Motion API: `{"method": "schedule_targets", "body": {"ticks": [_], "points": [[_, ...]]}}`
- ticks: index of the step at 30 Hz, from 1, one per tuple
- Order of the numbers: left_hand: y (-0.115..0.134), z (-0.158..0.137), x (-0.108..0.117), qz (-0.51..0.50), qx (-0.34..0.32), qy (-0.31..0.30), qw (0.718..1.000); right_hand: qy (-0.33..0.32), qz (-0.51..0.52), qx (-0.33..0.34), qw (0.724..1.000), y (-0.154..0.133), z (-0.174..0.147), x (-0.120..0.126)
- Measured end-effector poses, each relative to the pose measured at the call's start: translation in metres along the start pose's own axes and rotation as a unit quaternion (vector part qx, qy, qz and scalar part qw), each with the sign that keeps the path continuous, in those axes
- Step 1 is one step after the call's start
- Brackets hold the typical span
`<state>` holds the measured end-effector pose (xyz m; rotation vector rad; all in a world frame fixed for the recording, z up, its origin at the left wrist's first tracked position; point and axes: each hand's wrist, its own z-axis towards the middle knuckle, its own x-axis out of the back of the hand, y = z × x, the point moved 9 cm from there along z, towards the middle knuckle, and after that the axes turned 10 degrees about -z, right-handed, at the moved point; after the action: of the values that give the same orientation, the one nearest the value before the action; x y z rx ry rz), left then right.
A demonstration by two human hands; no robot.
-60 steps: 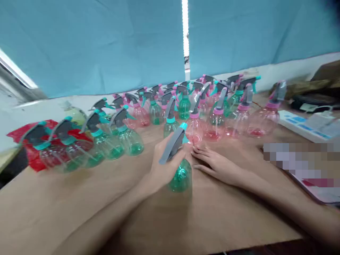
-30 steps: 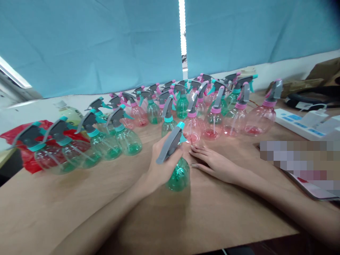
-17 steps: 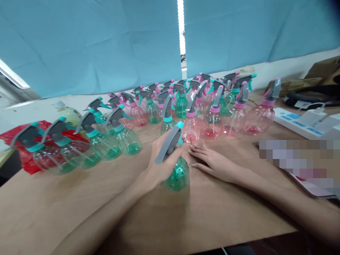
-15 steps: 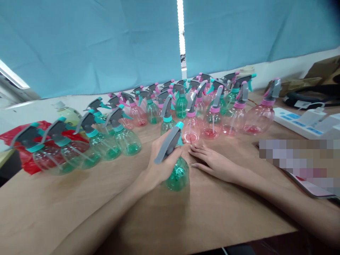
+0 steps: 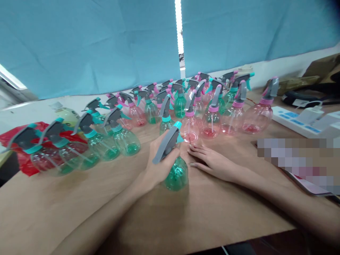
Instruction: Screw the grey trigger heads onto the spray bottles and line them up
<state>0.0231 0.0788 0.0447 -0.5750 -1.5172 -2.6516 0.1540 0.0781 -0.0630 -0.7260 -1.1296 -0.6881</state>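
two hands (image 5: 162,163), over twenty spray bottles (image 5: 176,175), one pale yellow bottle (image 5: 66,115), one power strip (image 5: 288,120)

L hand (image 5: 158,168) grips 1 green spray btl (image 5: 176,177); R hand (image 5: 214,161) rests on tbl (image 5: 212,212).

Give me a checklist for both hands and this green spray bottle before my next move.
1. Left hand gripping the held green bottle: ok.
2. Right hand lying on the table, holding nothing: ok.
3. Held green bottle's base touching the table: cannot tell.
4. Right hand apart from the nearest pink bottle: cannot tell.
5. Room behind the held green bottle: not ok, another green bottle stands close.
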Motion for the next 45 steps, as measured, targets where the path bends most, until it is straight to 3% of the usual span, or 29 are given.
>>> {"method": "schedule_targets", "body": {"ticks": [11,23,29,33,40,45], "points": [[-0.005,-0.003,-0.001,-0.032,0.01,0.01,0.999,0.019,0.008,-0.001,1.0,0.001,-0.001,0.002],[0.0,-0.009,0.004,0.066,0.012,0.022,0.998,0.034,0.022,0.005,0.999,0.0,0.0,0.005],[-0.009,-0.031,0.001,0.073,0.011,-0.028,0.997,0.027,0.015,0.009,0.999,-0.002,0.001,0.005],[-0.017,-0.051,0.014,0.074,0.042,0.003,0.996,0.022,-0.007,0.018,1.0,-0.004,0.002,0.006],[-0.009,-0.067,0.065,0.245,0.022,0.075,0.966,-0.014,-0.01,0.009,1.0,-0.011,0.01,0.016],[-0.02,-0.058,0.088,0.28,0.025,0.098,0.955,0.052,0.023,-0.027,0.998,-0.019,0.029,0.037]]}}
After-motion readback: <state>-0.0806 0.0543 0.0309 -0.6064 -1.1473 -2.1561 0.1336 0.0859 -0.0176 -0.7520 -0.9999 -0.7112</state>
